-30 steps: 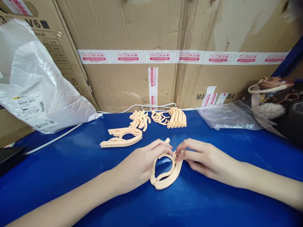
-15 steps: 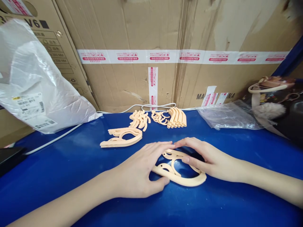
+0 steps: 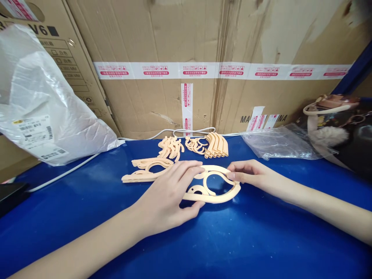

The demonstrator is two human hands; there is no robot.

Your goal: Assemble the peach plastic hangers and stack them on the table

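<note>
A peach plastic hanger (image 3: 216, 192), folded into a flat curved shape, lies just above the blue table (image 3: 87, 217) between my hands. My left hand (image 3: 171, 197) grips its left end, thumb below and fingers over the top. My right hand (image 3: 250, 174) pinches its right end with closed fingers. A stack of the same folded hangers (image 3: 148, 170) rests to the left, close to my left fingertips. Farther back lie small peach hooks (image 3: 171, 147) and a fanned bundle of peach arm pieces (image 3: 216, 145).
Large cardboard boxes (image 3: 186, 58) wall off the back. A white plastic bag (image 3: 43, 108) sits at the left, with a white cable (image 3: 66, 170) running past it. A clear plastic bag (image 3: 279, 143) and a dark handbag (image 3: 337, 124) lie at the right.
The hanger went from an upright folded loop to lying flat, then travelled away from me toward the stack. Both hands moved with it, still holding its ends.
</note>
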